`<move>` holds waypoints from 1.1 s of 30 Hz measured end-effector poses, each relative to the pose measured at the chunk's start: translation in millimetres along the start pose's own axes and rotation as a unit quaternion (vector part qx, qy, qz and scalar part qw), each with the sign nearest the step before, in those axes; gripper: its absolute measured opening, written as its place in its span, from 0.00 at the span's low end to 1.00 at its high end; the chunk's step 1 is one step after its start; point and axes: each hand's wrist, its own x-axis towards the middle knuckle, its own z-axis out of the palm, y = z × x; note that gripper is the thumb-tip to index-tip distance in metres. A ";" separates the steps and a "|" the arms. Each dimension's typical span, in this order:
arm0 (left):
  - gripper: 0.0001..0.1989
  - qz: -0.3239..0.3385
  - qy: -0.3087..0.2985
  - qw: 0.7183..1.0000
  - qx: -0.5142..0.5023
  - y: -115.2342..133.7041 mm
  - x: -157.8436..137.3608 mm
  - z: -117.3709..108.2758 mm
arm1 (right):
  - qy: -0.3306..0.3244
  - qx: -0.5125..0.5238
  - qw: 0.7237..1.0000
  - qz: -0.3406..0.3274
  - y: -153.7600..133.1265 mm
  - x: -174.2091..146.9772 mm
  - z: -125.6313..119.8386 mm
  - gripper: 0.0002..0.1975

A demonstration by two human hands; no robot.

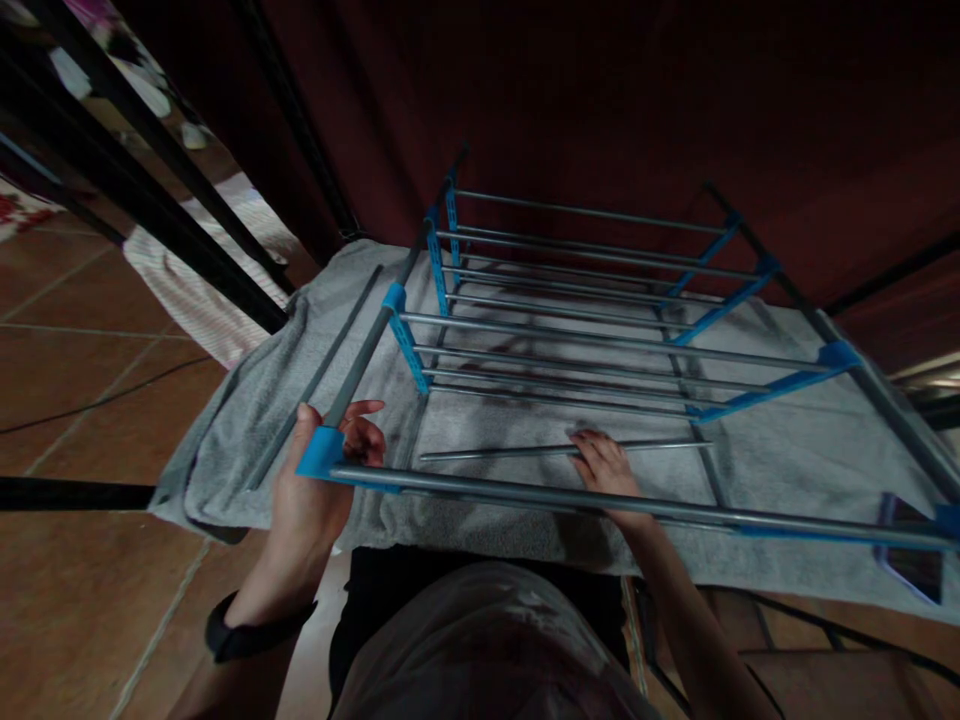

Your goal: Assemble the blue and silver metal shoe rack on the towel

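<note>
A rack [622, 345] of grey metal tubes and blue plastic joints lies on a grey towel-like cloth. My left hand [315, 490] is closed around its near left corner, behind the blue corner joint [321, 452], with the thumb left of the tube and the fingers curled on the right. Reaching in under the rack's front tube, my right hand [606, 463] grips a loose metal tube [495, 453] that rests on or just above the cloth. The right fingertips are partly hidden. Another loose tube [322, 365] lies on the cloth left of the rack.
A phone [911, 560] lies at the right edge of the grey cloth [465, 525], partly behind the rack's front tube. Dark red fabric [637, 100] hangs at the back. Black metal bars [172, 160] cross the left side above a tiled floor [75, 400] with a striped cloth [195, 260].
</note>
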 end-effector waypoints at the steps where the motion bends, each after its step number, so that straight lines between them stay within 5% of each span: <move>1: 0.30 -0.002 0.001 1.000 -0.001 -1.3 0.2 -0.1 | -0.007 -0.007 1.000 -0.005 2.9 1.6 4.6 0.18; 7: 0.31 -0.011 0.003 1.000 -0.002 -4.1 0.9 -0.4 | -0.044 0.001 0.999 -0.019 12.8 7.2 12.5 0.17; 19: 0.30 -0.008 0.012 1.000 -0.004 -5.7 0.8 1.9 | -0.035 0.047 0.998 -0.006 -5.1 7.7 -20.9 0.17; 33: 0.26 -0.002 0.010 1.000 -0.009 -13.0 3.8 -2.7 | -0.063 0.001 0.997 -0.051 -19.5 -27.1 -41.2 0.18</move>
